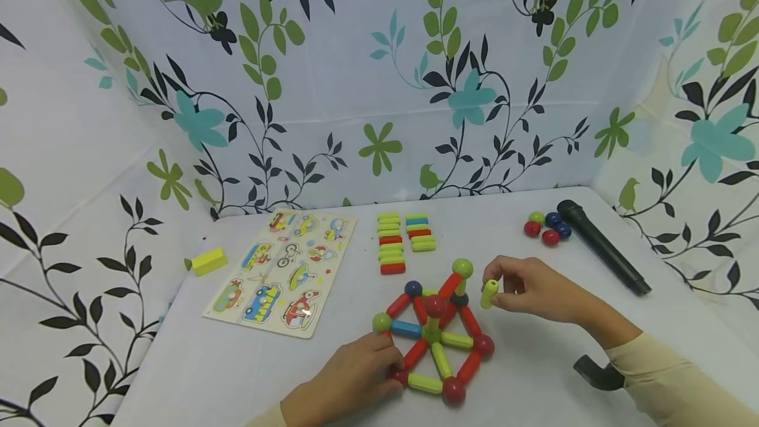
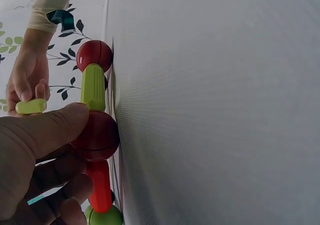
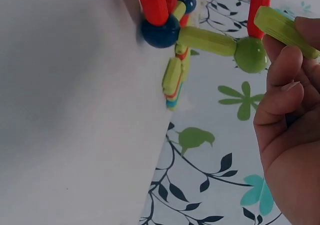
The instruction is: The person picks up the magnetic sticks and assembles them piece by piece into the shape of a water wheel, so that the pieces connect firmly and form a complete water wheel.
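While both hands work at the white table (image 1: 237, 374), the scene reads:

Right hand (image 1: 534, 292): pinches a loose green rod (image 1: 489, 294) between thumb and fingertips, holding it upright just beside the structure's raised green ball (image 1: 462, 268).

Left hand (image 1: 350, 381): fingers curled around the near-left corner of the rod-and-ball structure (image 1: 435, 335), thumb pressed on a red ball (image 2: 95, 135).

Structure: red, green and blue rods joined by balls, standing on the table between the hands.

Spare rods (image 1: 403, 241): two neat rows behind the structure.

Loose balls (image 1: 547, 227): red, blue and green, clustered far right, touching a black cylinder (image 1: 601, 246).

Puzzle board (image 1: 281, 269): flat, left of the rods.

Yellow block (image 1: 207, 261): near the table's left edge.
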`<state>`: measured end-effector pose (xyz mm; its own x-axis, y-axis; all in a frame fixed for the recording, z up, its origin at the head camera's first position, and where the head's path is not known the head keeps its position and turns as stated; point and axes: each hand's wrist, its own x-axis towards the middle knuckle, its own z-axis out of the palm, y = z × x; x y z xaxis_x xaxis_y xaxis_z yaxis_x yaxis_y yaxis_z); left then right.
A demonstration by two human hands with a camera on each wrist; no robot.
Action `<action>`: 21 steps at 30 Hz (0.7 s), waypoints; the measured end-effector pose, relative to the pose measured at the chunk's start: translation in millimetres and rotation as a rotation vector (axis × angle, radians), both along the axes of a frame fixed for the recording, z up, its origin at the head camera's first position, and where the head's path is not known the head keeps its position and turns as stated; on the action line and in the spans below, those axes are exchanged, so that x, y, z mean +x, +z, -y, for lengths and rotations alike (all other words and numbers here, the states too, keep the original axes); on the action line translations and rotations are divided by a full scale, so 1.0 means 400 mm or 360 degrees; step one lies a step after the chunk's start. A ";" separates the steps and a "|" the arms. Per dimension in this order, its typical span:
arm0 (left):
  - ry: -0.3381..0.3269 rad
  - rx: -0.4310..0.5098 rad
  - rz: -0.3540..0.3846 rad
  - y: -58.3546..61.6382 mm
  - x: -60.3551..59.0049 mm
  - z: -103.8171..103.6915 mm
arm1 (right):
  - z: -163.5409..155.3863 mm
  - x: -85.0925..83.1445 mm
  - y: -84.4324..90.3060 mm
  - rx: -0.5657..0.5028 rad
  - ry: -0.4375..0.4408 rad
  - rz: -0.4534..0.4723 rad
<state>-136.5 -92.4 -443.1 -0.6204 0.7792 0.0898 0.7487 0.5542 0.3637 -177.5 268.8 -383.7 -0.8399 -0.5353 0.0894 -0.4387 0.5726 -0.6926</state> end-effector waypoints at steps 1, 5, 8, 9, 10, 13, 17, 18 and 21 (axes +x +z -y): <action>0.0000 0.0002 0.0000 0.001 0.000 0.000 | 0.003 0.008 -0.005 0.0022 0.0018 -0.0003; 0.0003 0.0008 0.0008 0.000 -0.001 -0.001 | 0.013 0.037 -0.032 0.0087 0.0074 0.0049; 0.0005 0.0008 0.0013 -0.001 -0.001 -0.001 | 0.018 0.053 -0.056 0.0109 0.0099 0.0134; 0.0004 0.0009 0.0011 0.000 -0.001 -0.001 | 0.021 0.056 -0.063 0.0117 0.0103 0.0160; 0.0003 0.0010 0.0006 0.000 -0.001 -0.001 | 0.022 0.059 -0.069 0.0121 0.0104 0.0182; -0.0002 0.0015 -0.0011 0.001 -0.001 -0.001 | 0.026 0.063 -0.083 0.0138 0.0099 0.0208; 0.0004 -0.0002 0.0020 0.003 -0.003 -0.001 | 0.028 0.064 -0.087 0.0152 0.0096 0.0182; 0.0004 -0.0002 0.0032 0.001 -0.004 0.000 | 0.027 0.064 -0.087 0.0154 0.0103 0.0177; -0.0005 0.0015 0.0061 -0.004 -0.005 0.001 | 0.015 0.059 -0.078 0.0186 0.0136 0.0175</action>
<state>-138.7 -92.7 -444.9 -0.6209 0.7805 0.0735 0.7361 0.5482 0.3971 -154.0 262.8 -414.9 -0.7921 -0.6066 -0.0675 -0.4145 0.6158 -0.6701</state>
